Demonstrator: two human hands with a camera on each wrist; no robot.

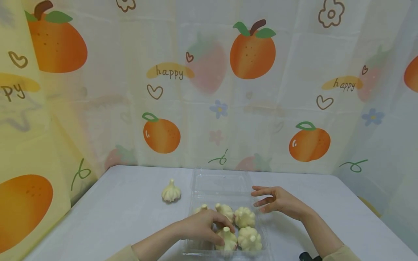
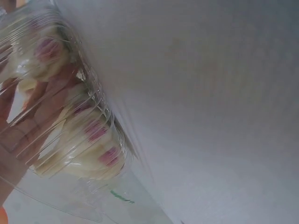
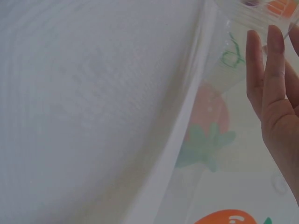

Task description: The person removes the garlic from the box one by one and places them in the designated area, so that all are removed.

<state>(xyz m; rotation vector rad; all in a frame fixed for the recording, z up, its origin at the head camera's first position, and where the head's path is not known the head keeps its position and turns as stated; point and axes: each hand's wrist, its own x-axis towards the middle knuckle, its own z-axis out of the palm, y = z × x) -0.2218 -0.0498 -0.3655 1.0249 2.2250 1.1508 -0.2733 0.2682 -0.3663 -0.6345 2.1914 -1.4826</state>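
A clear plastic box (image 1: 267, 246) with its lid (image 1: 222, 181) folded back holds several pale garlic bulbs, among them a back-right bulb (image 1: 245, 217) and a front-right bulb (image 1: 249, 239). My left hand (image 1: 200, 226) reaches into the box, thumb and fingers around the front middle garlic bulb (image 1: 226, 240). Through the plastic in the left wrist view, that hand (image 2: 28, 126) shows among bulbs with pink patches, such as a lower bulb (image 2: 88, 144). Beside the box's right edge, my right hand (image 1: 277, 199) hovers with loosely bent fingers and holds nothing; its fingers (image 3: 274, 70) look relaxed in the right wrist view.
Another garlic bulb (image 1: 171, 191) stands upright on the white table (image 1: 130, 203), left of the lid. A small black object (image 1: 307, 256) lies by the right forearm at the near edge. Behind the table hangs a fruit-printed curtain (image 1: 209, 127).
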